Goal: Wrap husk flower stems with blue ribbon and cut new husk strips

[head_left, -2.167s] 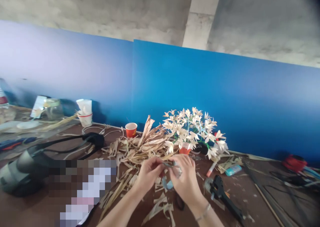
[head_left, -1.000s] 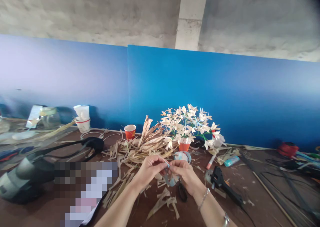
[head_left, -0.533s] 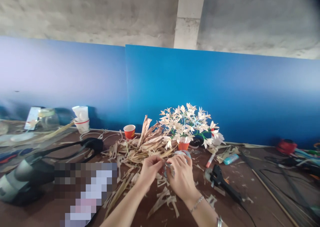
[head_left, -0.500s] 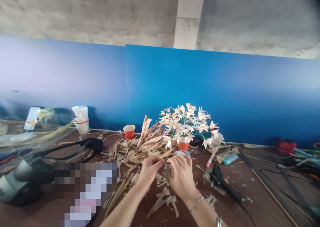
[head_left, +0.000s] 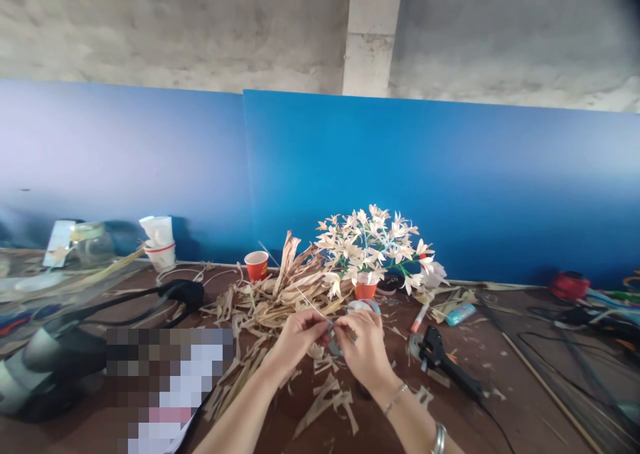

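Note:
My left hand (head_left: 301,339) is closed in a pinch on a thin, pale wire-like stem (head_left: 311,303), which slants up and left from the fingers. My right hand (head_left: 364,347) meets it fingertip to fingertip, pinching near the stem's lower end; a small bluish strip, its kind unclear, shows under these fingers. Just behind the right hand lies a pale ring-shaped roll (head_left: 371,304), partly covered. Beyond that, cream-coloured husk flowers (head_left: 367,241) on green and blue stems stand in a red paper cup (head_left: 367,287). Dry corn husks (head_left: 280,301) lie behind my left hand.
A black glue gun (head_left: 447,364) with its cord lies to the right, near a turquoise packet (head_left: 461,315) and a marker (head_left: 419,319). Another red cup (head_left: 257,265) stands at the back. Husk scraps (head_left: 327,404) litter the brown table. A black-and-grey device (head_left: 55,367) is at left.
The thin stem now shows pointing up and left from my fingers. My right fingers have shifted slightly, drawn closer into a pinch. The view has moved a little.

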A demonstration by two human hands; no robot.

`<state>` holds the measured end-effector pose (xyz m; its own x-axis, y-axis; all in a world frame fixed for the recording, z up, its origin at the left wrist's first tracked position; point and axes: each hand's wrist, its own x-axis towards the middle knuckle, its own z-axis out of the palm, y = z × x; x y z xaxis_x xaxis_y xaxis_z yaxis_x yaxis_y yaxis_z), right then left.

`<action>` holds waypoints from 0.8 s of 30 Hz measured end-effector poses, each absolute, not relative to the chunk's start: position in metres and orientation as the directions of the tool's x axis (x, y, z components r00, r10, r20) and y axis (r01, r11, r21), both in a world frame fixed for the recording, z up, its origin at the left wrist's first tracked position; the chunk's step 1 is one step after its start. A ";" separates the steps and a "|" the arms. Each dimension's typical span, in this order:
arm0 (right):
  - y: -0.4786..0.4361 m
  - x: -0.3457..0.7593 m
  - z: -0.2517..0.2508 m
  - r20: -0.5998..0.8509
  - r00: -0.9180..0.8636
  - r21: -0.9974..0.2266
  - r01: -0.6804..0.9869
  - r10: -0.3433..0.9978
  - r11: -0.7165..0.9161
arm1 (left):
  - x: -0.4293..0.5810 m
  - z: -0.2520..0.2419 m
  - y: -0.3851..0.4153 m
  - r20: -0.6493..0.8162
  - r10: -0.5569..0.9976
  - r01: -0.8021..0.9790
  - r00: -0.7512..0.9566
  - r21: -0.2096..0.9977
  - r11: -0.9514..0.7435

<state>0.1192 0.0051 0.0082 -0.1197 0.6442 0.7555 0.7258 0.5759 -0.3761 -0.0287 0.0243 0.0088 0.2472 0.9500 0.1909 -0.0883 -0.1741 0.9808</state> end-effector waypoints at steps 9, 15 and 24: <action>0.008 0.121 0.006 0.730 -0.115 -0.417 0.706 0.674 0.572 | -0.027 0.009 0.025 0.223 0.944 -0.003 0.241 0.973 -0.230; 0.003 0.122 0.006 0.826 -0.177 -0.173 0.824 0.535 0.540 | -0.018 0.004 0.020 -0.002 0.963 -0.276 0.269 0.958 0.079; 0.001 0.122 0.006 0.830 -0.177 -0.175 0.819 0.530 0.547 | -0.019 0.008 0.018 0.061 0.967 -0.323 0.246 0.946 0.022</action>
